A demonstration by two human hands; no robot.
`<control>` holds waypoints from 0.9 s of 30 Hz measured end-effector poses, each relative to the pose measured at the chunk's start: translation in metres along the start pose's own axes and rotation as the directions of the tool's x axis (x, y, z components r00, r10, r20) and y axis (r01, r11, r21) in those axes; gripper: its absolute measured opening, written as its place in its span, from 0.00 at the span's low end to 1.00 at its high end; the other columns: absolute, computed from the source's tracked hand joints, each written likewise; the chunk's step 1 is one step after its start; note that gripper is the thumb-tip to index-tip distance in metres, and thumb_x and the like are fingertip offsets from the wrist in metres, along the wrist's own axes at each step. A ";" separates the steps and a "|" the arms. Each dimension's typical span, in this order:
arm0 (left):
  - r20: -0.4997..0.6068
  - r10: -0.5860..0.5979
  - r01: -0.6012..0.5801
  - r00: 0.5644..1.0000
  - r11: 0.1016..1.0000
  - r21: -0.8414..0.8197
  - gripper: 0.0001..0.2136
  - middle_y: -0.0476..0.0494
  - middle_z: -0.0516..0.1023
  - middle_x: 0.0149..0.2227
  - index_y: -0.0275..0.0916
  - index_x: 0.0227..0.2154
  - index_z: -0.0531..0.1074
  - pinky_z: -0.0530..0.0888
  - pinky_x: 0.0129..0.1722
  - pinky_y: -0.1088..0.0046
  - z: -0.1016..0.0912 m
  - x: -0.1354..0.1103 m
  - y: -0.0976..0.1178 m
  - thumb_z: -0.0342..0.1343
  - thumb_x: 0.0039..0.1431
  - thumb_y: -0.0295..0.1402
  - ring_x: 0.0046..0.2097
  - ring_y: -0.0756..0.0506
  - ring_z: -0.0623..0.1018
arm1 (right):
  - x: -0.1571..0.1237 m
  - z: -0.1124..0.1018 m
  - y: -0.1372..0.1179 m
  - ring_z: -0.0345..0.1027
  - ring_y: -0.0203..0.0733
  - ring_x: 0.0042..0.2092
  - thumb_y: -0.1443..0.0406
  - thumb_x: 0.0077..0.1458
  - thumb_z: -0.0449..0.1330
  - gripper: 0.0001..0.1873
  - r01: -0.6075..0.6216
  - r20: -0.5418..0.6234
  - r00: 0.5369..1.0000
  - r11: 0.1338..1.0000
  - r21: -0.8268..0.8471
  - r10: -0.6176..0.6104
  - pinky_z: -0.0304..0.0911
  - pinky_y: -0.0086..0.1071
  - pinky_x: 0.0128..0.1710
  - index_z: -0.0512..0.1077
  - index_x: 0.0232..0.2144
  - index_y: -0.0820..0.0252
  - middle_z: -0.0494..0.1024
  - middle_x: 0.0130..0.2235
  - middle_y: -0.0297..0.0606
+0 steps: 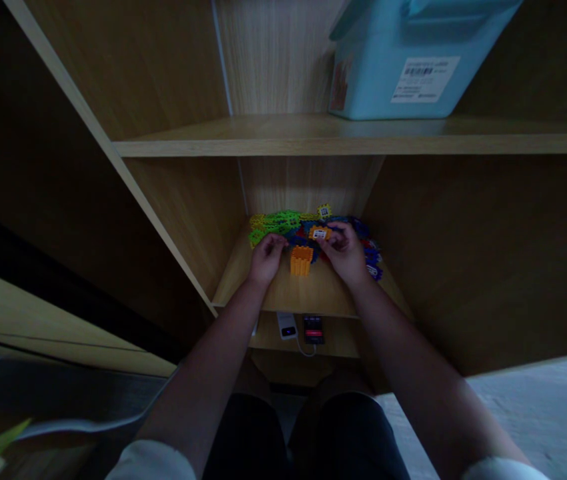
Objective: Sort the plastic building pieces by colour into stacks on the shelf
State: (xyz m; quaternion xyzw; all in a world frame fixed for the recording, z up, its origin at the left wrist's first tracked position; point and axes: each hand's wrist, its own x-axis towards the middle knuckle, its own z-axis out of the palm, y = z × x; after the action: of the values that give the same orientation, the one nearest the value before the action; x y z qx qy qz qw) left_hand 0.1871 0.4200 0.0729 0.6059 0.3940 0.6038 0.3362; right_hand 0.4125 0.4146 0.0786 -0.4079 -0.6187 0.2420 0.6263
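Between my hands an orange notched box (300, 261), built from interlocking pieces, stands on the shelf board. My right hand (347, 252) pinches an orange square tile (319, 233) with a white printed face, above and to the right of the box. My left hand (267, 257) hovers just left of the box, thumb and fingertips drawn together; whether anything small is between them I cannot make out. Behind the hands lie heaps of interlocking pieces: green ones (283, 221) at the left, blue ones (372, 257) at the right, and a yellow printed tile (324, 211) at the back.
Overhead, a wooden shelf (243, 137) carries a light blue bin (378, 87) with a barcode label. A lower board holds a white device (287, 326) and a phone (313, 329) joined by a cable. Wooden side walls (473, 253) bound the compartment.
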 end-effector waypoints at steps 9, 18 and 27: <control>0.013 0.047 -0.046 0.999 0.999 -0.014 0.13 0.42 0.84 0.42 0.42 0.38 0.75 0.76 0.55 0.63 -0.002 -0.004 0.007 0.58 0.70 0.47 0.48 0.42 0.82 | 0.001 -0.001 0.009 0.73 0.43 0.33 0.45 0.61 0.66 0.23 -0.029 -0.017 0.999 0.999 -0.020 0.029 0.72 0.38 0.39 0.70 0.50 0.49 0.76 0.31 0.29; 0.207 0.355 -0.392 0.912 0.901 0.184 0.21 0.38 0.82 0.60 0.44 0.46 0.80 0.69 0.67 0.50 -0.006 -0.015 0.025 0.47 0.76 0.51 0.63 0.38 0.78 | -0.008 0.002 0.001 0.74 0.42 0.34 0.45 0.64 0.66 0.22 0.125 0.017 0.992 0.980 -0.157 -0.124 0.71 0.35 0.35 0.73 0.50 0.51 0.78 0.34 0.31; 0.285 0.437 -0.497 0.853 0.847 0.187 0.25 0.38 0.85 0.56 0.46 0.52 0.83 0.69 0.66 0.47 -0.005 -0.015 0.022 0.42 0.78 0.49 0.61 0.39 0.79 | -0.013 0.004 -0.007 0.78 0.44 0.37 0.49 0.67 0.66 0.19 0.238 0.097 0.970 0.948 -0.212 -0.222 0.75 0.37 0.38 0.74 0.53 0.50 0.82 0.38 0.35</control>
State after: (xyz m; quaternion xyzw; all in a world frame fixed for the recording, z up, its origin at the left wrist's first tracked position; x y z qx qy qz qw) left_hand 0.1844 0.3963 0.0862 0.7879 0.2658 0.5372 0.1413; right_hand 0.4054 0.4016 0.0762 -0.3917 -0.7072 0.1111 0.5780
